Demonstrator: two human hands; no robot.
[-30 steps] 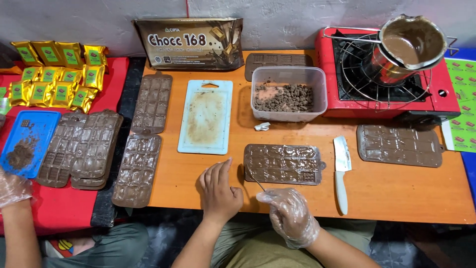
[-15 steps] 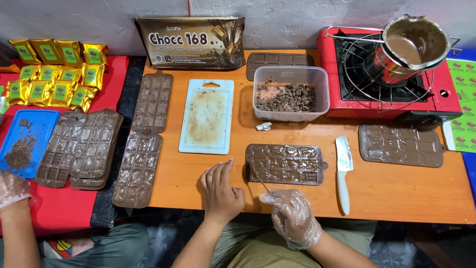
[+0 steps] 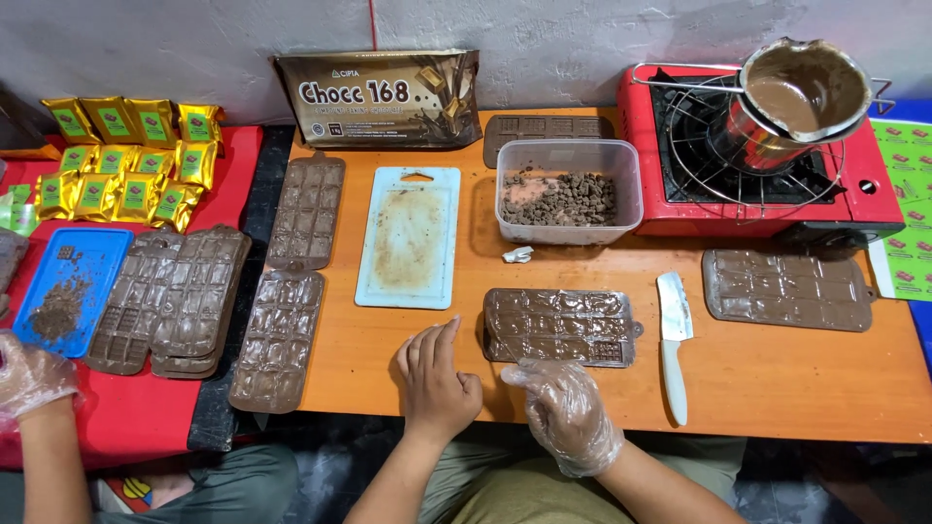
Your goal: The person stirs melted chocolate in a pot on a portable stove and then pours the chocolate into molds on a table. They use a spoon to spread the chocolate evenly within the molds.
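A brown chocolate mould (image 3: 560, 327) filled with chocolate lies on the orange table (image 3: 777, 388) in front of me. My left hand (image 3: 437, 376) is bare and rests flat on the table just left of the mould, fingers apart and holding nothing. My right hand (image 3: 566, 412) wears a clear plastic glove. Its curled fingers hover at the mould's near edge. I cannot tell whether they pinch anything.
A white knife (image 3: 672, 342) lies right of the mould, with another filled mould (image 3: 786, 289) beyond it. Behind are a cutting board (image 3: 408, 236), a tub of chocolate pieces (image 3: 568, 189), a red stove (image 3: 680, 175) with a pot of melted chocolate (image 3: 801, 97), and a large chocolate pack (image 3: 381, 97). More moulds (image 3: 282, 335), a blue tray (image 3: 73, 286) and gold packets (image 3: 126, 160) sit left. A co-worker's gloved hand (image 3: 29, 374) is at far left.
My hands stay almost where they were. Only the view has shifted a little.
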